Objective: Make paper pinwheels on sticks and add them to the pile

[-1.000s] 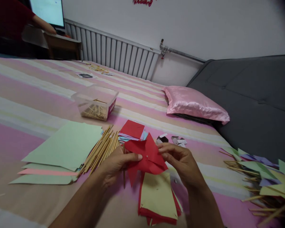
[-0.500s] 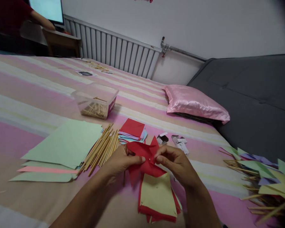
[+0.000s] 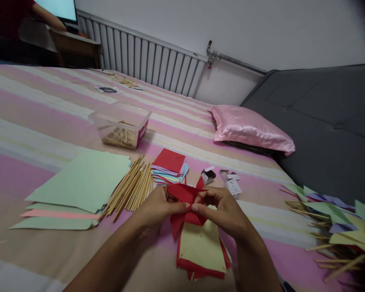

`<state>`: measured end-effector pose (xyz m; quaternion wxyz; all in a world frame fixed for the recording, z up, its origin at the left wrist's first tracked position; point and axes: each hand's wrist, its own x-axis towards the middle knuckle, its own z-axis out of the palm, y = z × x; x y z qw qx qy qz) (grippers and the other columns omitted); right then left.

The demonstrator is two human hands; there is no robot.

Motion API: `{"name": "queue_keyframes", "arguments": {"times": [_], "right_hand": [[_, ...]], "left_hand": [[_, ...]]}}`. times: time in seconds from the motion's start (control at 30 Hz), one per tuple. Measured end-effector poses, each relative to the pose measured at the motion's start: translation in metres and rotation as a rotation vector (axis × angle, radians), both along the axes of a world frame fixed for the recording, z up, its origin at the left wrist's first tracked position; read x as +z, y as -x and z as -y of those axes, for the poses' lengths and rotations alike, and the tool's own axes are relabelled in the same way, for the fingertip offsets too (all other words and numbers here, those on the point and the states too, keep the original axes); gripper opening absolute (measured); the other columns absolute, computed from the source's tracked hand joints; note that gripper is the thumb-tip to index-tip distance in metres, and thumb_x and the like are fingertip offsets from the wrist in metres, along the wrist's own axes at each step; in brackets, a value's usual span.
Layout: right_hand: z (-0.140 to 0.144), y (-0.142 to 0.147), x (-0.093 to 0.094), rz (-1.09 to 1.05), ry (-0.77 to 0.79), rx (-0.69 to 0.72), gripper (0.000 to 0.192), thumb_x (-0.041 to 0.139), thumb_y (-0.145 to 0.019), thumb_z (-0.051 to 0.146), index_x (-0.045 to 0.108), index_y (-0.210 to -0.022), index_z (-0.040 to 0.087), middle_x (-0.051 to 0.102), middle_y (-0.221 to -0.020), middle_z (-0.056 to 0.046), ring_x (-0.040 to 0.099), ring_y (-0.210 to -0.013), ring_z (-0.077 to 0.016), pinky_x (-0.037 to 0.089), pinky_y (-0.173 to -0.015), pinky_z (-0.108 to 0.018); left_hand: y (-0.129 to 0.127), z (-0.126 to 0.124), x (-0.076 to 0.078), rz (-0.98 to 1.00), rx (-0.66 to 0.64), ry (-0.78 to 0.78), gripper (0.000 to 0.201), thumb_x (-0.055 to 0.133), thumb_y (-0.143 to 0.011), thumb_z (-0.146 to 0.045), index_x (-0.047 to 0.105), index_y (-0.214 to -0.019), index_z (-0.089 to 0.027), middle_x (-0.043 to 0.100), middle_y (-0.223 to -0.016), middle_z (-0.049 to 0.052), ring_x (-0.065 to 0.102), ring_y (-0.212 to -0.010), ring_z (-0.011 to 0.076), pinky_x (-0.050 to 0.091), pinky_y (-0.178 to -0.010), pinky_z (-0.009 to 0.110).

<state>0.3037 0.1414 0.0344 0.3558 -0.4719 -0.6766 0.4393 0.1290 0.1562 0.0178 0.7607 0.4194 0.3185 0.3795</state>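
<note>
A red paper pinwheel (image 3: pixel 182 193) is held between my two hands, its pointed blades folded in toward the centre. My left hand (image 3: pixel 159 207) grips it from the left, thumb pressed at the middle; a bit of stick shows by those fingers. From the right, my right hand (image 3: pixel 220 209) pinches at the same centre, thumb tip almost meeting the left one. Whatever lies under the fingertips is hidden. Just below the pinwheel lies a stack of yellow and red paper squares (image 3: pixel 200 245) with slit corners.
Left of my hands lie thin wooden sticks (image 3: pixel 130 188), green paper sheets (image 3: pixel 82 178) and a clear plastic box (image 3: pixel 121 125) of short sticks. Beyond are coloured squares (image 3: pixel 169 161) and small opened boxes (image 3: pixel 231 182). Finished pinwheels (image 3: pixel 343 227) lie right; a pink pillow (image 3: pixel 252 129) behind.
My right hand has moved left onto the pinwheel's centre, bringing both thumbs close together. The view has shifted slightly.
</note>
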Motion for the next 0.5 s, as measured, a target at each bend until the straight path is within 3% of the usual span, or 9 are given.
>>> {"name": "queue_keyframes", "arguments": {"times": [0.23, 0.5], "right_hand": [[0.0015, 0.0006, 0.0004, -0.018, 0.03, -0.055, 0.013, 0.068, -0.068, 0.025, 0.06, -0.064, 0.016, 0.061, -0.064, 0.0, 0.053, -0.058, -0.0107, 0.042, -0.055, -0.023], [0.0027, 0.0019, -0.0003, 0.071, -0.053, -0.135, 0.009, 0.068, -0.066, 0.022, 0.061, -0.064, 0.016, 0.063, -0.064, -0.001, 0.054, -0.057, -0.0119, 0.044, -0.054, -0.024]], "left_hand": [[0.0019, 0.0008, 0.0003, 0.062, -0.077, 0.01, 0.013, 0.076, -0.06, -0.021, 0.068, -0.066, -0.014, 0.065, -0.063, 0.001, 0.057, -0.059, 0.0108, 0.041, -0.059, 0.021], [0.0028, -0.0005, 0.0019, 0.042, -0.097, -0.05, 0.031, 0.08, -0.055, -0.021, 0.071, -0.085, -0.016, 0.07, -0.078, 0.005, 0.062, -0.073, 0.0164, 0.045, -0.072, 0.028]]}}
